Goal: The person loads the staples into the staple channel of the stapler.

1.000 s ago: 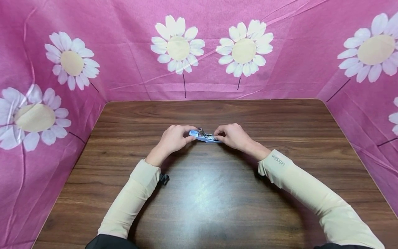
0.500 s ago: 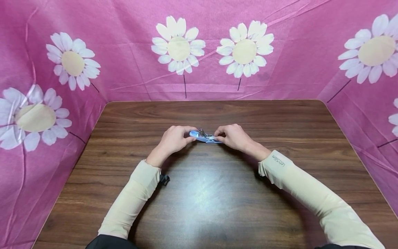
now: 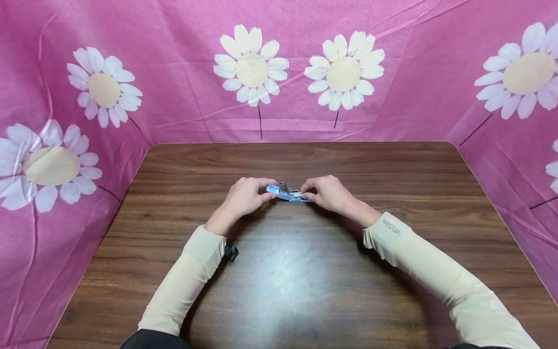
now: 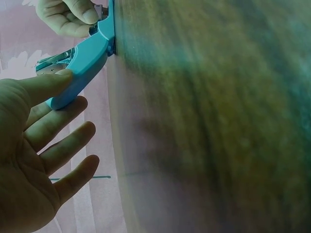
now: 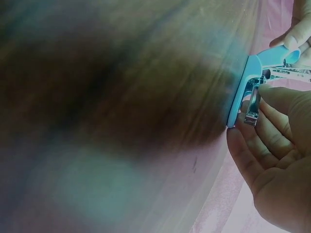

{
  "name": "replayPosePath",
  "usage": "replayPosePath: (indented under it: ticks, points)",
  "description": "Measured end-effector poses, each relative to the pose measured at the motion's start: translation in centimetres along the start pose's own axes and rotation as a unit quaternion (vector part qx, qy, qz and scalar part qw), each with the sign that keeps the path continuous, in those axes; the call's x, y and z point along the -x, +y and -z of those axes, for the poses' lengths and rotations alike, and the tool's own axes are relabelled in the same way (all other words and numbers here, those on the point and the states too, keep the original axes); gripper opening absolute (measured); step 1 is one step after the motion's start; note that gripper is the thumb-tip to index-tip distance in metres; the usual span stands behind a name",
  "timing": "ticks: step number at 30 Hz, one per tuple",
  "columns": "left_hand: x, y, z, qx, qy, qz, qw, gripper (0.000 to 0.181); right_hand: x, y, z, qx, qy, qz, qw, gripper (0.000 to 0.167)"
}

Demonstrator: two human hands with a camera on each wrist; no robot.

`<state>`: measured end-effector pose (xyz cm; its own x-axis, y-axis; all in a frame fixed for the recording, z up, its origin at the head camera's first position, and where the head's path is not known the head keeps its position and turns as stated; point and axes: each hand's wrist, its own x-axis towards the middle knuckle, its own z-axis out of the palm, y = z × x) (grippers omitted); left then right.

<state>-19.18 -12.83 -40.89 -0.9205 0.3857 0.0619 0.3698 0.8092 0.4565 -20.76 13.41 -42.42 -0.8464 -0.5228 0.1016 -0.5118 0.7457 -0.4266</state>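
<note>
Head view: blue stapler between both hands.

Pretty loud backdrop, ngl: creased magenta-pink cloth-like sheeting walled in the back and both sides, printed with big white daisies with pale yellow centres on thin black stems. Two sat mid-back, two on the left, others ran off the right edge. The dark brown wood-grain surface had rounded far corners and caught a soft whitish glare near the middle.
</note>
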Motion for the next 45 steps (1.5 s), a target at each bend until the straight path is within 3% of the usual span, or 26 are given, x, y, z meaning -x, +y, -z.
replayPosePath:
  ticks: [16, 33, 45]
  points:
    - [0.1, 0.2, 0.0, -0.003, 0.001, 0.01, 0.9999, 0.032, 0.8, 1.0, 0.4, -0.009, 0.008, 0.001, 0.9999, 0.012]
    - [0.1, 0.1, -0.1, -0.002, 0.0, 0.011, 0.9999, 0.034, 2.0, 2.0, 0.8, -0.065, 0.006, -0.028, 0.9974, 0.022]
    - [0.1, 0.1, -0.1, -0.005, -0.001, 0.01, 0.9999, 0.034, 2.2, 1.9, 0.6, -0.11, 0.017, -0.074, 0.991, 0.02]
